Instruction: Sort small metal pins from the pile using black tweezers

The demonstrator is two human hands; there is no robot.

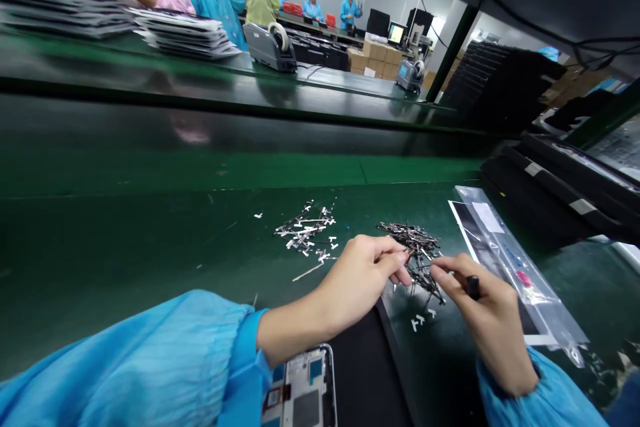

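My left hand (367, 273) reaches over the pile of thin dark strips (413, 233), thumb and fingertips pinched together on what looks like a small dark strip, mostly hidden by the fingers. Just right of the pile, my right hand (483, 303) is closed around a slim black tool (473, 287); only its blunt end shows, so its kind is unclear. Several small white T-shaped pieces (419, 322) lie below the pile. Under my left forearm sits an opened tablet-like device (306, 390) with a silvery inside, beside a flat black panel (365, 373).
Left of my hands is a scattered heap of white and silver strips (305, 233). A clear plastic bag (520, 273) lies at the right near stacked black trays (565, 180). Tape dispensers (270, 47) and stacked sheets (185, 33) stand on the raised shelf; co-workers are beyond.
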